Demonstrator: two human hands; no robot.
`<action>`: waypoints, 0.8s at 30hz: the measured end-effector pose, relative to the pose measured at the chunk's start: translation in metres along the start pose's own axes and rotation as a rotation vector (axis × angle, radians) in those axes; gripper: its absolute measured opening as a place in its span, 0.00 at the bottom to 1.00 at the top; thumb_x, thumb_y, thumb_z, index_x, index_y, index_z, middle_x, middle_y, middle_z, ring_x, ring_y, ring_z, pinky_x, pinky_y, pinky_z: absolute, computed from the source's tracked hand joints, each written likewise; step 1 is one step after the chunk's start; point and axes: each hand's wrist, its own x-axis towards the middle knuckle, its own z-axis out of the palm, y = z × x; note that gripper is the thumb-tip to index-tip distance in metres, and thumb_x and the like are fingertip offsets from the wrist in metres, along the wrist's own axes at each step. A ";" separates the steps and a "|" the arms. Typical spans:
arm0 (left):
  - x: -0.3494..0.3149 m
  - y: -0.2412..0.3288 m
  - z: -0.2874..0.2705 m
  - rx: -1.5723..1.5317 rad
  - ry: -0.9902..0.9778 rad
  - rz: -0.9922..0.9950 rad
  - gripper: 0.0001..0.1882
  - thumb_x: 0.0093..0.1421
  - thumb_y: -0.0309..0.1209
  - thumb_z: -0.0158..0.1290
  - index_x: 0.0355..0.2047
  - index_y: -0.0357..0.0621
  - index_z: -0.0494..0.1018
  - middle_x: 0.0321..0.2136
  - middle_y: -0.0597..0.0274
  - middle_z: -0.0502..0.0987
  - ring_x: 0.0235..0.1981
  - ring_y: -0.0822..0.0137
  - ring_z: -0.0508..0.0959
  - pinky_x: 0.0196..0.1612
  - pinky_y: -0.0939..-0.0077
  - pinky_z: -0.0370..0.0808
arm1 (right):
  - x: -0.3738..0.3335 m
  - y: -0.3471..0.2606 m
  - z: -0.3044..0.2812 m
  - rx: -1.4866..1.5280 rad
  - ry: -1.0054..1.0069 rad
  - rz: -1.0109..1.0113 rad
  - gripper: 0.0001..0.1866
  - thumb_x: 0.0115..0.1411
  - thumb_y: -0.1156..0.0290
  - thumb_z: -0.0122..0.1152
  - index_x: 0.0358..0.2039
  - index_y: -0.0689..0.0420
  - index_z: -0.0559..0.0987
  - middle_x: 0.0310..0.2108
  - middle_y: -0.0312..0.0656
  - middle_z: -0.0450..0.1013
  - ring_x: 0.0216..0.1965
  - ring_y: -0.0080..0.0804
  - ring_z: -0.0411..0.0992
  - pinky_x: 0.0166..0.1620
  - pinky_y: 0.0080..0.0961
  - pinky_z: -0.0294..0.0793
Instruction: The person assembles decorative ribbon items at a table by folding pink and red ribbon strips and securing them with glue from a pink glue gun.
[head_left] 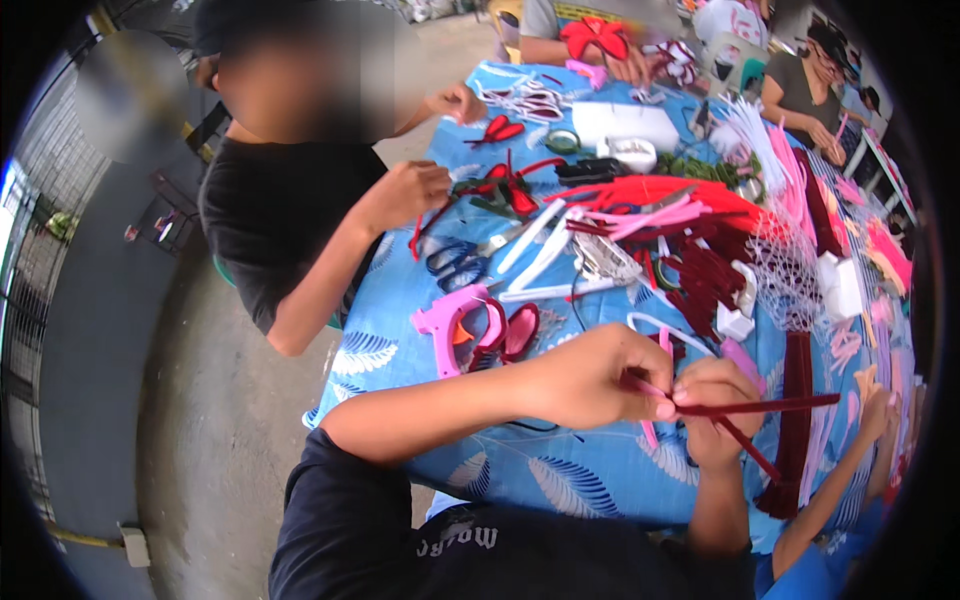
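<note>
Watching through the head view, I am seeing the left hand (605,378) pinching a dark-red fuzzy stem (765,407) between thumb and finger, while the right hand (712,395) is closing its fingers on it just alongside. That stem is pointing rightward above the blue tablecloth (520,460), and a second stem (748,449) is slanting down below it. A pink glue gun (437,325) is lying to the left, near dark-handled scissors (457,264).
</note>
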 end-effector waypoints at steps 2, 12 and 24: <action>-0.001 0.004 0.000 0.118 0.077 0.030 0.06 0.55 0.25 0.60 0.27 0.36 0.74 0.25 0.62 0.75 0.29 0.75 0.73 0.33 0.77 0.70 | 0.001 0.000 -0.001 -0.003 -0.005 0.051 0.04 0.52 0.77 0.65 0.29 0.62 0.79 0.26 0.45 0.74 0.24 0.33 0.72 0.26 0.26 0.69; 0.005 -0.006 0.012 0.985 0.351 0.344 0.08 0.42 0.24 0.61 0.24 0.45 0.74 0.22 0.69 0.73 0.28 0.67 0.70 0.37 0.69 0.62 | -0.005 0.014 0.002 0.172 -0.011 0.348 0.04 0.55 0.81 0.61 0.29 0.67 0.75 0.29 0.42 0.71 0.31 0.23 0.70 0.34 0.19 0.70; 0.014 -0.014 0.005 0.583 0.336 0.045 0.06 0.50 0.27 0.62 0.29 0.40 0.78 0.22 0.64 0.76 0.26 0.71 0.72 0.33 0.74 0.69 | -0.010 0.015 0.008 0.615 0.245 0.829 0.07 0.57 0.77 0.63 0.33 0.67 0.76 0.30 0.39 0.74 0.29 0.20 0.71 0.34 0.18 0.71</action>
